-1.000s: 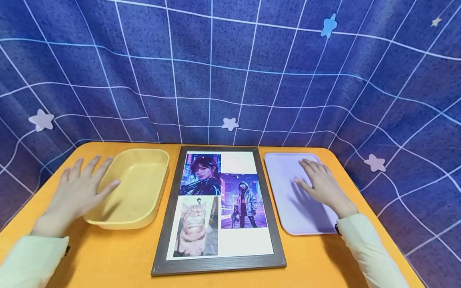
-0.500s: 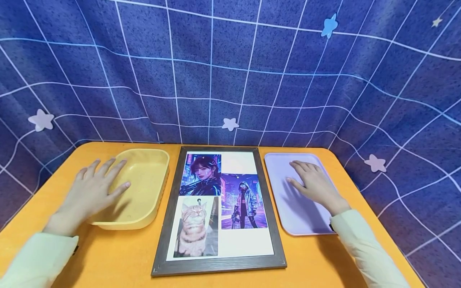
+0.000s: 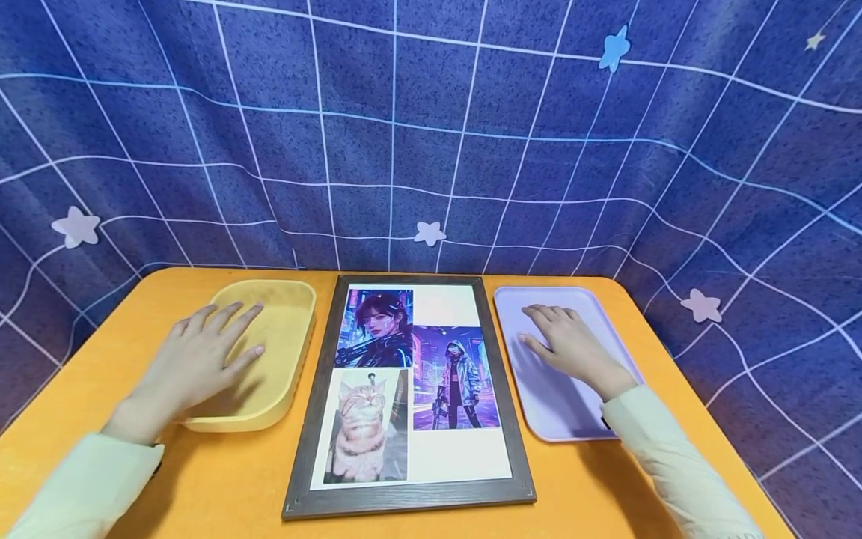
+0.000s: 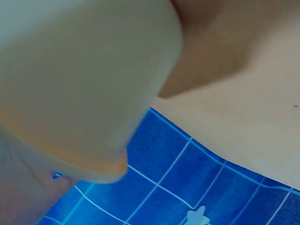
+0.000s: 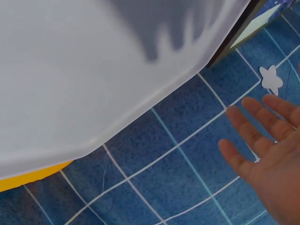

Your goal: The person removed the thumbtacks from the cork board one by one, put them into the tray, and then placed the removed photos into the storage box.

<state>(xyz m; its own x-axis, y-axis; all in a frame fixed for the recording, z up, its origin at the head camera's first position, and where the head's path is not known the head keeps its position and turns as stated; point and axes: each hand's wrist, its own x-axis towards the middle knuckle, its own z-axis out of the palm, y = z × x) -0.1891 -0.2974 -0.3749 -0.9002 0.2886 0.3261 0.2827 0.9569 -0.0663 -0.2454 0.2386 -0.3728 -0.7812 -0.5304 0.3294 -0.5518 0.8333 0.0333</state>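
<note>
My left hand (image 3: 195, 363), fingers spread, hovers over the left side of a yellow plastic basin (image 3: 276, 352) in the head view. Over on the right, my right hand (image 3: 569, 348) is above a flat lilac tray (image 3: 539, 397), its fingers extended and casting a shadow on it. Both hands hold nothing. Between basin and tray lies a dark-framed board (image 3: 411, 495) with a white face, which carries a picture of a dark-haired figure (image 3: 377, 326), one of a hooded figure (image 3: 458, 382) and one of a cat (image 3: 364, 430). The right wrist view shows the open right palm (image 5: 276, 164) beside the tray.
An orange tabletop (image 3: 222, 479) with rounded far corners bears everything. Behind it and along the sides hangs a blue curtain (image 3: 377, 165) with white grid lines and several stars.
My left hand has moved right, further over the yellow basin. My right hand has shifted left across the lilac tray. The board, basin and tray have stayed in place.
</note>
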